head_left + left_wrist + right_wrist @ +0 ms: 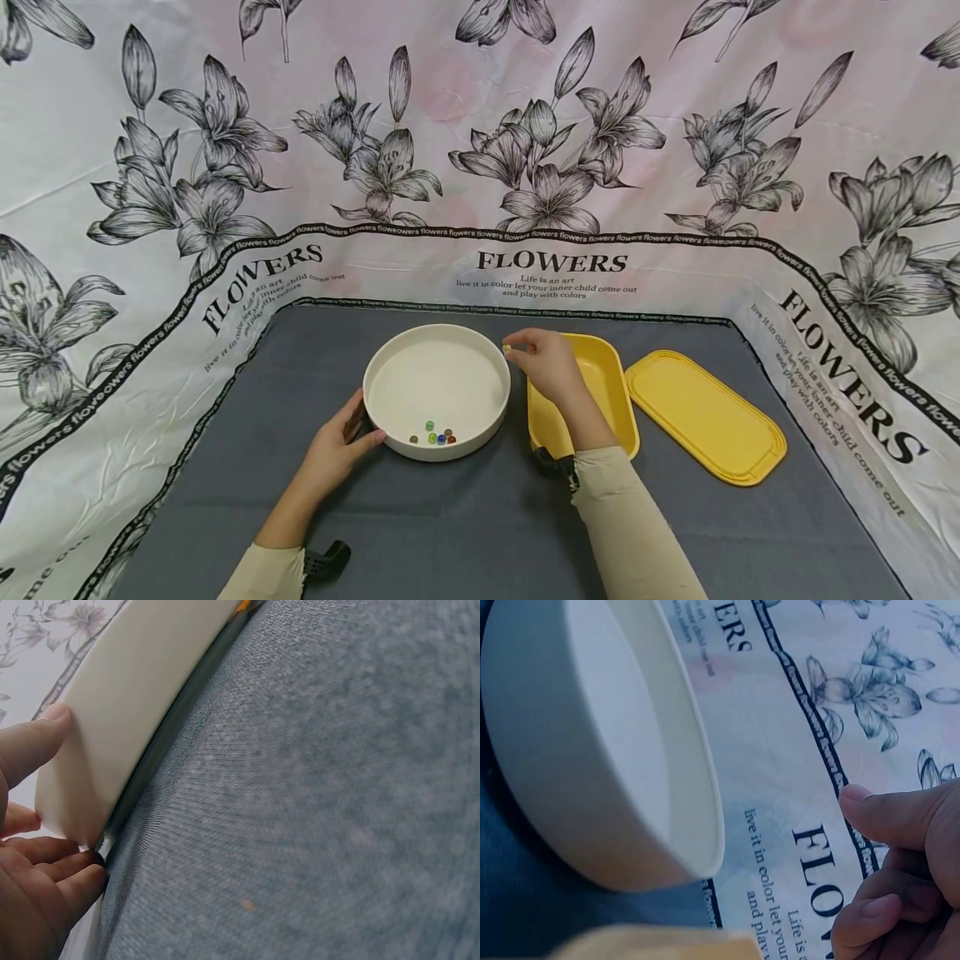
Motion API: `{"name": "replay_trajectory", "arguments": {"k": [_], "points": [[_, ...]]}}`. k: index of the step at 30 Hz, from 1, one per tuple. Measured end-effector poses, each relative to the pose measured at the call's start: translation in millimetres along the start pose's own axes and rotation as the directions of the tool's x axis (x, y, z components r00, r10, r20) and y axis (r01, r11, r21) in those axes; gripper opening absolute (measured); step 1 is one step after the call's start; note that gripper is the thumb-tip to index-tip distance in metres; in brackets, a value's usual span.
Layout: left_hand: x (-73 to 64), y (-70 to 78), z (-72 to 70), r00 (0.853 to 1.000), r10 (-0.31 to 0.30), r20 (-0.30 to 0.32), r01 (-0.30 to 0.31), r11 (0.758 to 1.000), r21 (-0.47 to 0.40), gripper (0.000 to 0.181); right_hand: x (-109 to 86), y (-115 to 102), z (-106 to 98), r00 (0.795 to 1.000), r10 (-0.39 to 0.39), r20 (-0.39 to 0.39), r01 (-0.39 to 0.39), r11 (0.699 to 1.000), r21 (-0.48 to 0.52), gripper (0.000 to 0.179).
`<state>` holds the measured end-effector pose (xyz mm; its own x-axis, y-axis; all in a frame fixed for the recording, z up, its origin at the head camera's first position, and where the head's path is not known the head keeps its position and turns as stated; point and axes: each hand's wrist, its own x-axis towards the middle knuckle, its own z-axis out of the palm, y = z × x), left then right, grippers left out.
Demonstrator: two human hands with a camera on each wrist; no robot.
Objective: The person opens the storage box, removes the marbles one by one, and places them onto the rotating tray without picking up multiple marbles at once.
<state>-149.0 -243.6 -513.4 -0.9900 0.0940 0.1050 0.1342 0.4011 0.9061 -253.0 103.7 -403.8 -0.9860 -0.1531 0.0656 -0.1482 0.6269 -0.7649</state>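
A round white dish (438,367) with a raised rim holds several small coloured glass marbles (442,438), gathered at its near side. My left hand (340,447) grips the dish at its left: the thumb (52,724) presses the outer wall and the other fingers sit at the bottom edge. Just past the dish's right rim, my right hand (546,362) pinches a small yellowish marble (507,347) between thumb and fingertips. In the right wrist view the marble is hidden. The right forearm passes over a yellow rectangular box (600,354) and covers part of its inside.
To the right of the box lies its flat yellow lid (705,417), touching or close by. Dark grey cloth (442,533) covers the table, bordered by a white flower-printed sheet (547,283) that rises behind. Dark straps show at both wrists.
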Motion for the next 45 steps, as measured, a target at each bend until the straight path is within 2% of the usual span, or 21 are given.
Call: {"name": "replay_trajectory", "arguments": {"k": [4, 14, 17, 23, 26, 39, 45], "points": [[-0.5, 0.6, 0.1, 1.000, -0.002, -0.001, 0.002, 1.000, -0.001, 0.094, 1.7, -8, 6, 1.000, 0.009, 0.028, -0.009, 1.000, -0.001, 0.019], [0.6, -0.7, 1.3, 1.000, 0.009, -0.002, -0.009, 1.000, -0.010, 0.092, 7.1, -26, 26, 0.995, -0.025, 0.094, 0.029, 0.999, -0.038, 0.020], [1.1, -0.1, 1.9, 1.000, 0.009, -0.002, -0.009, 1.000, -0.013, 0.093, 9.1, -30, 34, 0.990, -0.012, 0.141, 0.022, 0.998, -0.067, 0.020], [2.4, 2.8, 3.7, 1.000, 0.002, 0.003, -0.002, 1.000, -0.006, 0.094, 12.1, -35, 47, 0.975, -0.028, 0.219, 0.062, 0.987, -0.151, 0.020], [3.0, 3.3, 4.4, 1.000, -0.009, 0.008, 0.009, 1.000, -0.004, 0.094, 11.7, -37, 51, 0.969, -0.035, 0.246, 0.074, 0.985, -0.154, 0.020], [4.4, 4.4, 0.7, 1.000, -0.028, 0.001, 0.028, 1.000, -0.013, 0.095, 11.1, -44, 69, 0.953, -0.088, 0.289, 0.127, 0.985, -0.119, 0.016], [4.7, 3.1, 0.2, 1.000, -0.022, -0.003, 0.022, 1.000, -0.001, 0.094, 9.9, -43, 72, 0.950, -0.080, 0.303, 0.121, 0.985, -0.121, 0.020]]}}
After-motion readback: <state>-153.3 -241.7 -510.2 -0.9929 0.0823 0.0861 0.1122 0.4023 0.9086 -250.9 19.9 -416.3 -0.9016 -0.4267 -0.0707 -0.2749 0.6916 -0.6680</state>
